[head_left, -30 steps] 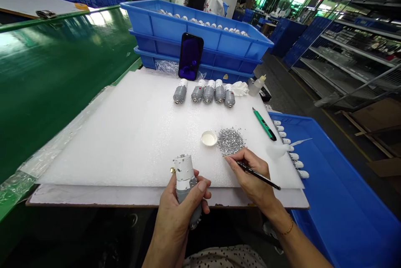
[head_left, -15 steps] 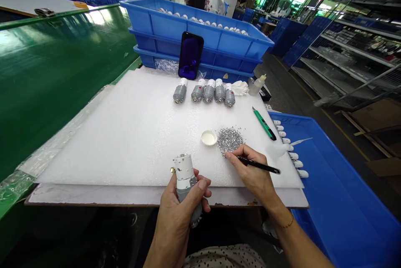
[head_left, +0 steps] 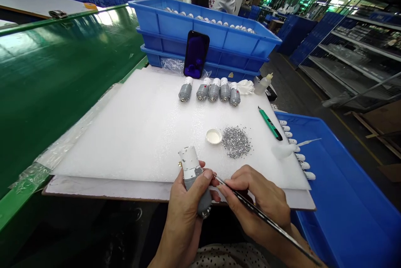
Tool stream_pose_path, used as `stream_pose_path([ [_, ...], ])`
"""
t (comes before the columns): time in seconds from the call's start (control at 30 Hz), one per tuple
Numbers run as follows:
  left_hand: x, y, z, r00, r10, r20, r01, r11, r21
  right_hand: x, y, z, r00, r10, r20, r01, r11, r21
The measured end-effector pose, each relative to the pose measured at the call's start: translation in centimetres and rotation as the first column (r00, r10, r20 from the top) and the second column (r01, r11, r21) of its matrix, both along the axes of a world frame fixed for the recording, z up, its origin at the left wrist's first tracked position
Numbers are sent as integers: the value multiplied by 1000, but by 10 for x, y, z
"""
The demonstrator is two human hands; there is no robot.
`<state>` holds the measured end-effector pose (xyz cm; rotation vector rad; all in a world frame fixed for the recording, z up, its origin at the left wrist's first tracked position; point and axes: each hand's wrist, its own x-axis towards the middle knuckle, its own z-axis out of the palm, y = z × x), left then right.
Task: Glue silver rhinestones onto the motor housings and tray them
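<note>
Grey-and-white capsule model (head_left: 189,160) is held tilted at the near edge of the white foam sheet (head_left: 125,134) by the left hand (head_left: 185,202), thumb and fingers wrapped around its grey part. A phone (head_left: 196,54) is propped against stacked blue crates (head_left: 169,23), with five similar models (head_left: 214,92) lined up in front. A shallow white dish (head_left: 214,136) is set just beside a pile of tiny silver beads (head_left: 236,142). Slim dark tweezers (head_left: 275,226) are pinched between thumb and fingers of the right hand (head_left: 260,201), their tips near the left fingers; whether contact is made cannot be told. Farther right, a green utility knife (head_left: 270,123) is laid on the sheet.
</note>
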<state>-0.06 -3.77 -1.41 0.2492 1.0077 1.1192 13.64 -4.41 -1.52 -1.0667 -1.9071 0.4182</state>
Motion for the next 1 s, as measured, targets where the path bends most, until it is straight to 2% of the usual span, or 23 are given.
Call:
stream_pose_path([
  [0.13,-4,-1,2,997,36,71,-31,997,-69,-1,-2,3,999,42,6,-42,999,26],
  [0.23,-8,-2,1,991,10,130,2,996,-91,-2,-2,11,998,7,-63,-14,994,-105],
  [0.33,-10,-3,0,987,-24,157,39,995,-94,-1,-2,16,986,-69,-151,25,960,-279],
  [0.4,-10,-2,0,987,-24,157,41,993,-106,0,-1,15,980,-90,-180,26,944,-329],
  [0.63,-4,0,3,976,52,214,-11,982,-187,-1,0,9,965,-112,-237,16,927,-374],
  [0.77,-1,5,5,960,134,246,-70,965,-252,-2,2,10,956,-163,-243,69,933,-353],
  [0.87,-2,13,4,964,130,233,-84,976,-199,3,4,9,944,-195,-266,98,936,-339],
  [1.0,-4,27,2,971,79,226,-53,991,-120,15,5,2,928,-260,-269,142,910,-389],
])
